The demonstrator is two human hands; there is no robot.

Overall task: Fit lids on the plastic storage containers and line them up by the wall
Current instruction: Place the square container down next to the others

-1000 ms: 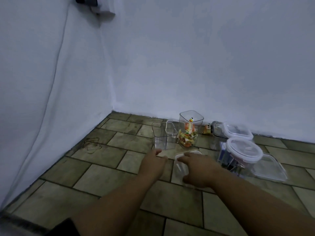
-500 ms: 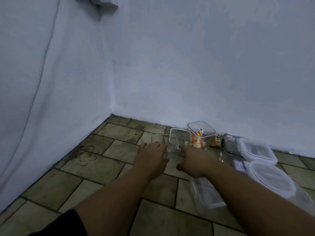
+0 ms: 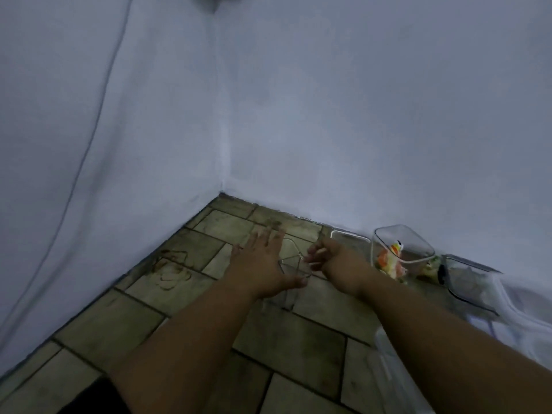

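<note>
An empty clear square container [image 3: 291, 274] stands on the tiled floor between my hands. My left hand [image 3: 263, 262] lies against its left side with the fingers spread straight. My right hand [image 3: 333, 258] pinches its right rim with curled fingers. Behind the right hand a second empty clear container [image 3: 351, 238] stands by the wall. Right of that is a clear container with colourful contents [image 3: 401, 249], then a darker open container [image 3: 467, 282]. A clear lid [image 3: 385, 366] lies on the floor under my right forearm. White-rimmed lidded containers [image 3: 525, 312] sit at the right edge.
Two white walls meet in a corner [image 3: 222, 186] ahead of my hands. A brown ring-shaped stain [image 3: 171, 268] marks the tiles on the left. A thin cable [image 3: 89, 138] runs down the left wall.
Both hands moved forward from the clear lid to the empty square container, and the lid stays on the floor behind. The camera tilted up toward the corner.
</note>
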